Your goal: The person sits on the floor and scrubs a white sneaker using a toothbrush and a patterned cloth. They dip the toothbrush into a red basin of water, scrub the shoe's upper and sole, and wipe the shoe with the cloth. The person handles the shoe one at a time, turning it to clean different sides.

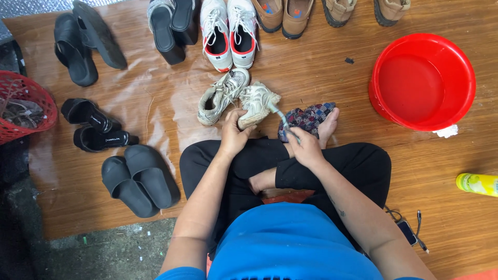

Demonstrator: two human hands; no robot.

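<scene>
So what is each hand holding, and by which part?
Left hand grips the dirty white sneaker by its heel; right hand holds a toothbrush by its handle.

wood-grain floor mat (321,78), grey concrete floor (104,254)

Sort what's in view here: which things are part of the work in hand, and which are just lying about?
In use:
left hand holding a dirty white sneaker
right hand holding a small brush against it
matching sneaker
patterned cloth

Lying about:
red basin
grey slides
black sandals
yellow bottle
red basket
</scene>
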